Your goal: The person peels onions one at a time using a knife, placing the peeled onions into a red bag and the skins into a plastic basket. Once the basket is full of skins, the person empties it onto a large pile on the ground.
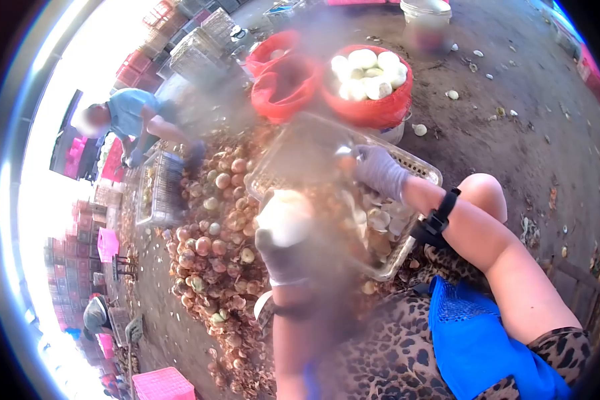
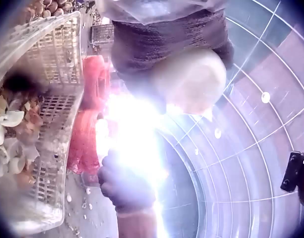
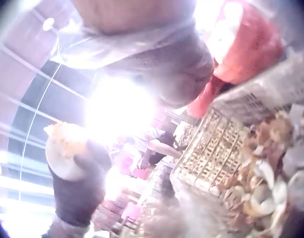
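Note:
A gloved left hand [image 1: 283,257] grips a large pale onion [image 1: 287,217] above the basket's left side. The same onion [image 2: 194,82] shows its smooth round surface beside the left glove [image 2: 171,42]. Over the basket's far right part, the gloved right hand [image 1: 380,172] has curled fingers, with a small shiny thing [image 1: 344,151] at the fingertips; blur and glare hide its shape. In the right wrist view the onion [image 3: 66,153] has a brownish patch on top. Below both hands, the plastic basket [image 1: 417,167] holds loose peels and pale layers [image 1: 379,220].
Red mesh-lined containers [image 1: 367,110] stand beyond the basket, one full of white onions [image 1: 370,73]. Unpeeled onions [image 1: 210,247] lie heaped at the left. Another person [image 1: 130,117] bends by a crate [image 1: 160,190]. A white bucket [image 1: 425,10] stands at the back.

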Demonstrator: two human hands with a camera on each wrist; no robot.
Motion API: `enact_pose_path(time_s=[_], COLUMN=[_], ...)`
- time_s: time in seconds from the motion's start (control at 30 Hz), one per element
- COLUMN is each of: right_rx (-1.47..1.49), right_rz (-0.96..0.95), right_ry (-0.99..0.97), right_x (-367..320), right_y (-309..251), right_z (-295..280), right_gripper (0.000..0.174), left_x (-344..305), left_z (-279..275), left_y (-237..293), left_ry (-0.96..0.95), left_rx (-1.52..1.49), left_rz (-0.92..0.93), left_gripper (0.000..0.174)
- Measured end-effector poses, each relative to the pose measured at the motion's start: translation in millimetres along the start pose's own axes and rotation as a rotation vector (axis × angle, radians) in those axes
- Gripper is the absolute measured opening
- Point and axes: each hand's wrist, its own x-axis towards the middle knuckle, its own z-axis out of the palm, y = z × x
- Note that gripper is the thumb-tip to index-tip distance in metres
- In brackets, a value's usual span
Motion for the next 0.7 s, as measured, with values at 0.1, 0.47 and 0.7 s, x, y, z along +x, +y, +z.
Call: enact_pose_path(time_s=[0.1, 0.47, 0.7], right_rx=[-0.16, -0.029, -0.465], right_rz=[-0.327, -0.344, -0.532], right_ry=[-0.101, -0.038, -0.016], right_x=[-13, -19, 0], right_y=[-8, 2, 25], right_z=[7, 26, 11], right_gripper=[0.043, 0.021, 0.011], left_x=[5, -2, 8], left_z=[-18, 5, 9], left_y=[2, -12, -21], left_ry=[0.112, 0.077, -0.419], left_rx=[0.292, 0.315, -0.624], left_rz=[0.202, 0.152, -0.138], left_gripper=[0.082, 0.09, 0.091])
